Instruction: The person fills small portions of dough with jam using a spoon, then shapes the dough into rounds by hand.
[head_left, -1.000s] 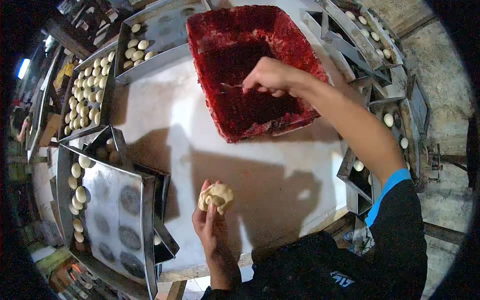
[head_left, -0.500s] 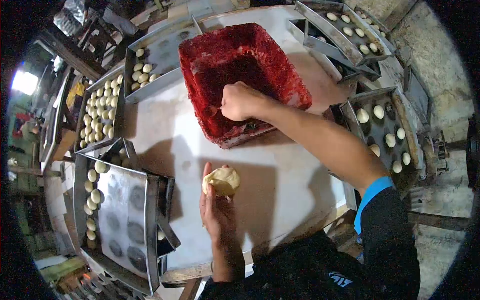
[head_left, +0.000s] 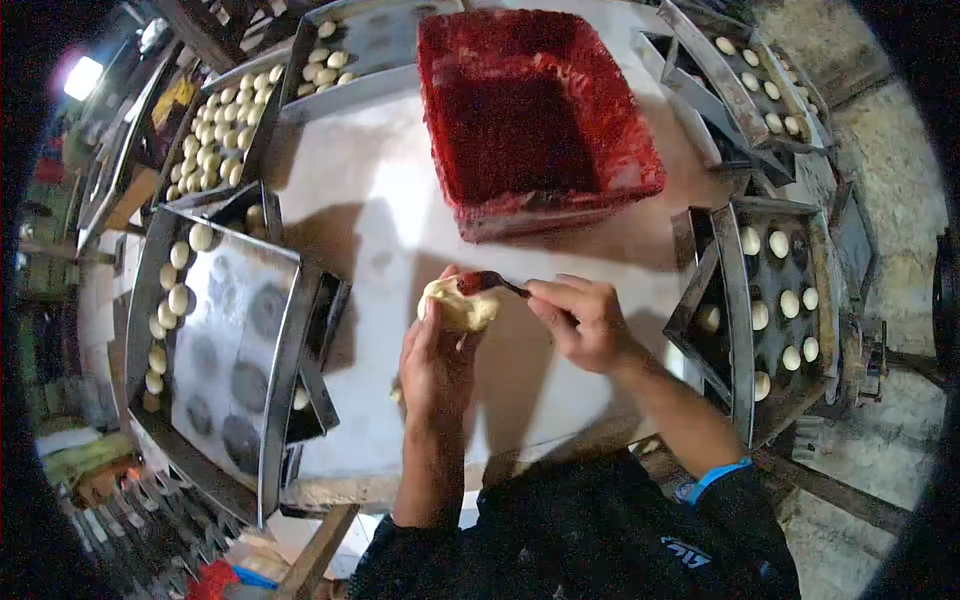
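Note:
A flattened piece of pale dough [head_left: 468, 308] rests in my left hand [head_left: 436, 362], whose fingers curl up around its left side. My right hand [head_left: 588, 322] grips the handle of a spoon [head_left: 508, 287]. Dark red filling [head_left: 476, 282] sits on the spoon's bowl, at the top of the dough. Beyond both hands stands a large red tub [head_left: 545, 215], its inner walls smeared with red filling and a dark red mass at its bottom.
Metal trays with round dough balls stand at left [head_left: 282, 370], back left [head_left: 262, 135], top [head_left: 385, 82], back right [head_left: 715, 75] and right [head_left: 742, 330]. Some trays are stacked crosswise. The white tabletop [head_left: 350, 150] lies between them.
My right hand has come back from the red tub with a loaded spoon and is now at the dough. My left hand still holds the dough. The view has shifted.

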